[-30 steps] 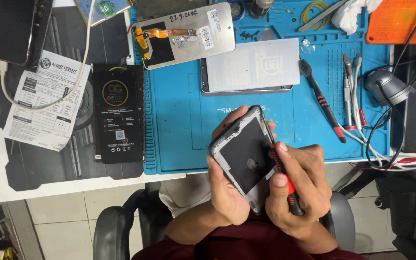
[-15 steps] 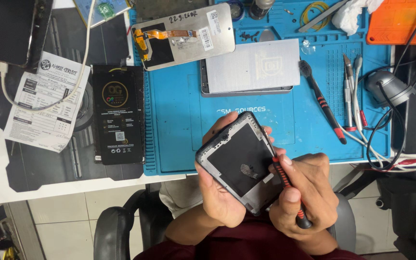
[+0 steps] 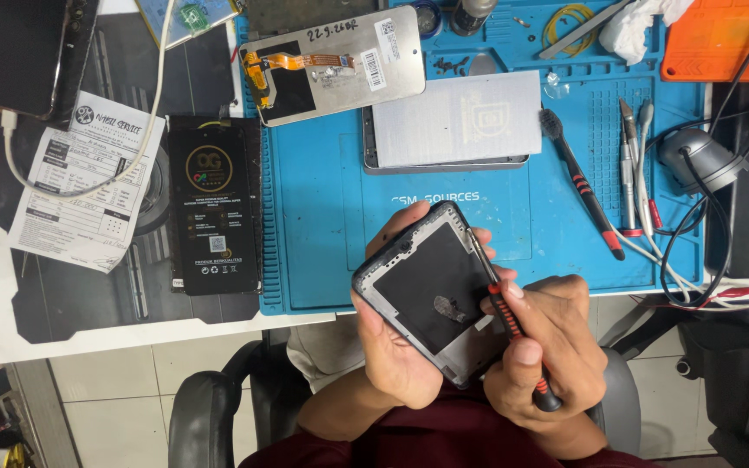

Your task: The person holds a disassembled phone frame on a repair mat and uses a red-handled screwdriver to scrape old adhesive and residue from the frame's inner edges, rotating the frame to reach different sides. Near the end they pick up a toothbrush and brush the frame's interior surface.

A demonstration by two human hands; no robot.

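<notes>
The phone frame (image 3: 431,290), screen removed and inner face up, is held over the near edge of the blue mat (image 3: 322,217), just off the tabletop. Your left hand (image 3: 400,347) cradles it, fingers wrapped around its left edge. Your right hand (image 3: 548,347) grips a red-and-black screwdriver (image 3: 513,325), fingers closed on the handle, tip at the frame's right edge. This appears to be a prying or scraping step; work the tip steadily along the rim. A detached display panel (image 3: 331,65) lies far left.

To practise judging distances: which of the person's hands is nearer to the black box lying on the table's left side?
Left. The left hand, gripping the phone frame, sits closer to the black box; the right hand, holding the red-and-black tool, lies beyond the frame.
</notes>
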